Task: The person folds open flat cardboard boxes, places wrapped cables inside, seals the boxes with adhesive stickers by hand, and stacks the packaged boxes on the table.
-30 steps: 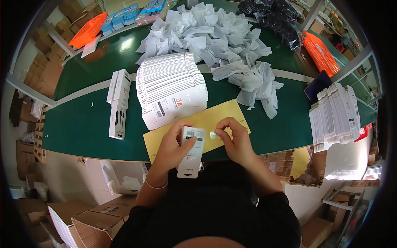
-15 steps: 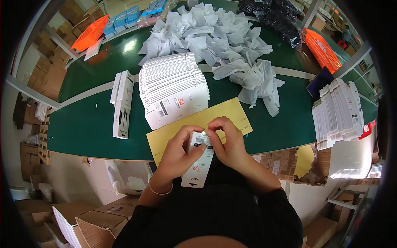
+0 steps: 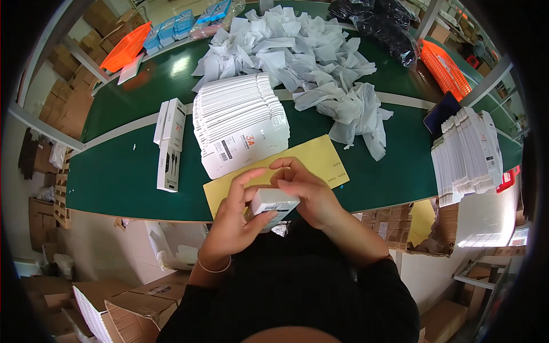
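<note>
My left hand [image 3: 231,220] is closed around a small white cardboard packaging box [image 3: 276,201], its thumb across the front face. One end of the box tilts up toward me, and its lower part is mostly hidden. My right hand [image 3: 309,197] is at the box's right and far side, fingers curled, thumb by the top end. A yellow sheet [image 3: 309,154] with small dark print lies beneath and beyond my hands. Just past it, a fanned stack of flat white cartons [image 3: 243,123] shows an orange "3A" and a barcode. To the left lie several finished-looking white boxes [image 3: 169,148].
Crumpled whitish wrappers [image 3: 286,46] are heaped at the back of the green table [image 3: 120,183]. More flat cartons [image 3: 466,154] stack at the right edge, beside a dark blue object [image 3: 441,113]. Orange baskets [image 3: 446,68] and black plastic bags [image 3: 389,28] sit farther back.
The box has tipped so its end now faces up toward me, and its long front is foreshortened. My right hand has moved slightly left and curled over the box's far side.
</note>
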Available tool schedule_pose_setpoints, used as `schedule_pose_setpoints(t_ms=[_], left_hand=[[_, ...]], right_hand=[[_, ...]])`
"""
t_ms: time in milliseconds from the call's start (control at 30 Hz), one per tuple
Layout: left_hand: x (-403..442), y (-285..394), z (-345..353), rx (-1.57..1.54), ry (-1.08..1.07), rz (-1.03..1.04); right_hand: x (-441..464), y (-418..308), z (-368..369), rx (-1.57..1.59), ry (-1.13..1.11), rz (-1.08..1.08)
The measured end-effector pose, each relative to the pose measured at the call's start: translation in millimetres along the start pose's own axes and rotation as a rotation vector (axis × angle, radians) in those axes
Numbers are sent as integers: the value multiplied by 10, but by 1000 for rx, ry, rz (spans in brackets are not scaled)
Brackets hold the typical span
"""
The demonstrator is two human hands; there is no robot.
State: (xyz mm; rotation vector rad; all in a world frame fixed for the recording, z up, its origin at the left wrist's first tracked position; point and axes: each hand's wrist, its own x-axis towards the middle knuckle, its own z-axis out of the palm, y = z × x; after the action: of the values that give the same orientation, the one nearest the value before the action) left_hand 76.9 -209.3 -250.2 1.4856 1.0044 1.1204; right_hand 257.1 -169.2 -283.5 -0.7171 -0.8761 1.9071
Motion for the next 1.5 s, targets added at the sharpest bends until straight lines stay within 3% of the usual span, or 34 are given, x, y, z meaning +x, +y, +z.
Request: schedule_pose_setpoints(t_ms=[67,133,200,233,300,333,467,633,833,967,1167,1333,1500], left_hand=[[-56,80,-118,-20,15,7],[-122,150,-366,50,59,273],[-106,148,-650,97,233,617],[-139,176,-795,140,343,657],[-131,189,-1076,280,493,786],[-162,156,-1229,287,502,788],[-340,-322,-1885,462,727,390],[-383,-733,-2211,626,576,247],[-274,-742,-2032,920,487,121],[-207,-779,-1905,808,614,134],[-143,-666,-1876,693,642,96],[-17,-519,-2074,608,688,107],[166,-271,-2023,596,572,-178]], right_hand=[[105,-39,-59,1,7,28],[269,-79,-177,-459,45,-143],[420,-118,-277,-1079,221,-400],[525,-122,-316,-1081,212,-401],[718,-110,-371,-1543,497,-727],[784,-110,-377,-1541,486,-733],[972,-118,-384,-1632,522,-341],[1002,-216,-440,-1425,421,-87],[960,-211,-396,-1420,443,-121],[949,-91,-334,-1456,547,-293],[941,-105,-339,-1389,552,-373],[891,-208,-396,-1095,477,-351],[915,-206,-502,-965,476,-378]])
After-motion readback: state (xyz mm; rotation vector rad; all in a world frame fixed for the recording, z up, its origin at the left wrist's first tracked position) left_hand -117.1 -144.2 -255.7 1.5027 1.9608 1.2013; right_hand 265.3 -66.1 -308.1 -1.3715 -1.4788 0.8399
